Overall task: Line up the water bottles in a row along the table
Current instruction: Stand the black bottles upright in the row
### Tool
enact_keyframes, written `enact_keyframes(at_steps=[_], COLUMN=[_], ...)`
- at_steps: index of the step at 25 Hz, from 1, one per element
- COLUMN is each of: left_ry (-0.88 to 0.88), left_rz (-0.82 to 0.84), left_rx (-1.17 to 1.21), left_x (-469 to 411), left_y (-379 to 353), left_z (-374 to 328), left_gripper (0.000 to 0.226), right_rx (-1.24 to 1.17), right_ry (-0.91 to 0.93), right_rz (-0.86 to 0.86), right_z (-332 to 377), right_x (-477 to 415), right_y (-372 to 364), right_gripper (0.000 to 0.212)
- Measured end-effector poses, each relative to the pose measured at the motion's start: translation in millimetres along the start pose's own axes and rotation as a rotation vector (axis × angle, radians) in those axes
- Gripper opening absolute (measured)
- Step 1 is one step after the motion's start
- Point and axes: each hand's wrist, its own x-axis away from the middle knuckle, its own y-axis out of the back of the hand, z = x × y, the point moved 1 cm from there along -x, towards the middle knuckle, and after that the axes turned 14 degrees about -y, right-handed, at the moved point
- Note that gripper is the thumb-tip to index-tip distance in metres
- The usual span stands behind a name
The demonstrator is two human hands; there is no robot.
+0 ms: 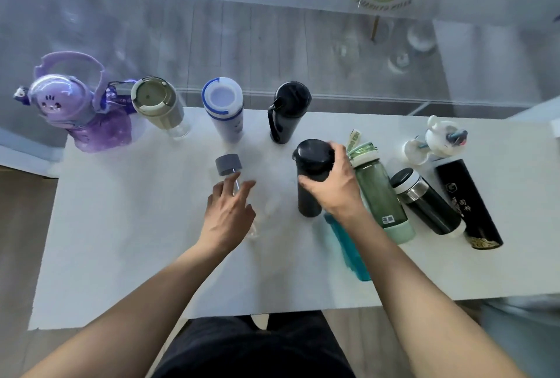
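Right hand (330, 184) wrapped around upper body of dark grey bottle (310, 177), held upright on white table (121, 241). Left hand (228, 214) closed loosely over clear bottle with grey cap (229, 165); firmness of grip not discernible. Beyond both hands, along far table edge: purple cartoon bottle (65, 105), olive-lidded glass bottle (159, 105), white-and-blue bottle (224, 108), black strapped bottle (288, 111). Right of right hand: green bottle (381, 196), steel-banded flask (424, 199), black flask (466, 202), white toy-topped bottle (439, 138). Under right wrist: teal bottle (348, 250).
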Motion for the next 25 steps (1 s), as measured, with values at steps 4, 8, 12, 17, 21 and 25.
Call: enact_keyframes(at_steps=[4, 8, 12, 17, 21, 25], left_ry=[0.098, 0.155, 0.256, 0.319, 0.335, 0.328], left_rz=[-0.022, -0.017, -0.036, -0.043, -0.051, -0.061], left_rx=[0.007, 0.097, 0.164, 0.098, 0.108, 0.113], left_x=[-5, -8, -10, -8, -4, -4], left_y=[5, -3, -14, -25, -29, -33], left_z=[-3, -3, -15, -35, -39, -40], left_gripper=[0.06, 0.063, 0.061, 0.062, 0.061, 0.06], right_rx=[-0.07, -0.127, -0.143, -0.14, -0.153, -0.153], right_ry=[-0.017, 0.02, 0.073, 0.145, 0.182, 0.209], right_rz=[-0.066, -0.08, -0.046, -0.025, -0.002, 0.014], right_z=[0, 10, 17, 10, 5, 2], right_x=[-17, -56, -96, -117, -122, -122], right_y=[33, 47, 51, 53, 56, 57], right_gripper=[0.071, 0.07, 0.074, 0.075, 0.078, 0.077])
